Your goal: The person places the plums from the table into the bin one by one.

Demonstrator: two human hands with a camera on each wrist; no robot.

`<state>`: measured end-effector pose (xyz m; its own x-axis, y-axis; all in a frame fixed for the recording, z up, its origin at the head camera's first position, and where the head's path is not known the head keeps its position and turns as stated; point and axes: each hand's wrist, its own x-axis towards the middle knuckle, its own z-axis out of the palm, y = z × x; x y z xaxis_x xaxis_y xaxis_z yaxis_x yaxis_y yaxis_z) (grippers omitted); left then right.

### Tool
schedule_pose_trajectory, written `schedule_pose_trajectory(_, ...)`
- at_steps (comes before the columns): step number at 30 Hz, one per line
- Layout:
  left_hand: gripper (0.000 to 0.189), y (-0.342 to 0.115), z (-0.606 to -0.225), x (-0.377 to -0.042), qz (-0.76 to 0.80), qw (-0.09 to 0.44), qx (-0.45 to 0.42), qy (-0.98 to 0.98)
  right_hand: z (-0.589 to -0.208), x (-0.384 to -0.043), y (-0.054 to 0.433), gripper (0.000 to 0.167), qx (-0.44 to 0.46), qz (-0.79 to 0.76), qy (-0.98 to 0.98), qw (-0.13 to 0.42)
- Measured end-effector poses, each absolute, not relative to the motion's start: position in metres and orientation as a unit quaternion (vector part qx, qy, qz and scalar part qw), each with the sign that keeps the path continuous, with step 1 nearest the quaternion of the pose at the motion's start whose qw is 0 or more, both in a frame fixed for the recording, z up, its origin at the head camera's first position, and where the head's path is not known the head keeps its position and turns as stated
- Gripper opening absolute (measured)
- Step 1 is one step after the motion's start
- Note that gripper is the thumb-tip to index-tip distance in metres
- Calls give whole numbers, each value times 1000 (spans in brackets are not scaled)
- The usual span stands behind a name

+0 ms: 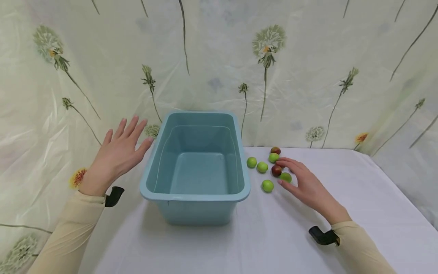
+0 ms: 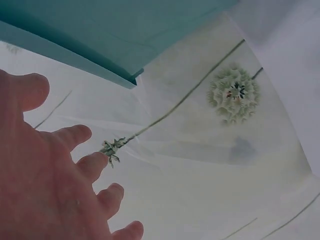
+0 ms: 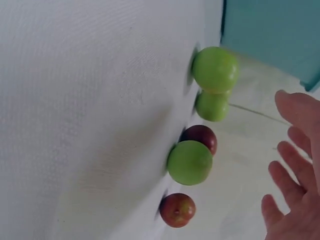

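Observation:
My right hand (image 1: 309, 188) hovers just right of a loose group of small round fruits, fingers relaxed and parted, holding nothing. Nearest to it are a green fruit (image 1: 285, 177) and a dark red fruit (image 1: 276, 171). In the right wrist view, the thumb and fingers (image 3: 287, 180) are apart from the green fruit (image 3: 190, 162) and from a reddish fruit (image 3: 177, 210). My left hand (image 1: 118, 156) is held in the air left of the blue plastic basin (image 1: 195, 198). Its fingers are spread, and it touches nothing.
The deep basin stands on a white cloth-covered table (image 1: 273, 243); its visible inside holds nothing. More green fruits (image 1: 267, 185) lie between basin and right hand, with another red one (image 1: 275, 150) by the table's back edge. A dandelion-patterned sheet (image 1: 212, 57) hangs behind.

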<state>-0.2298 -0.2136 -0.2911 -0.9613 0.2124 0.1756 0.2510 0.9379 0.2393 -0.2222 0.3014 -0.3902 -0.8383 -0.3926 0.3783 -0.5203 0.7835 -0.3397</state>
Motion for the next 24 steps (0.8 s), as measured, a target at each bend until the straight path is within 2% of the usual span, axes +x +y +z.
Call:
schedule_pose_trajectory(7,74,-202,-285,-233,-136,77,-129,-979,-396,-228,304,58,268,242,-925,119)
schedule_pose_trajectory(16,71,-187,-280,-234,-139,65,-151,-977,-400,-232,301,66,274,273,-917,94)
schedule_pose_trajectory(24,70,-181,-282,-234,-129,43,-153,-979,-403,-233,294,62,279,301,-909,71)
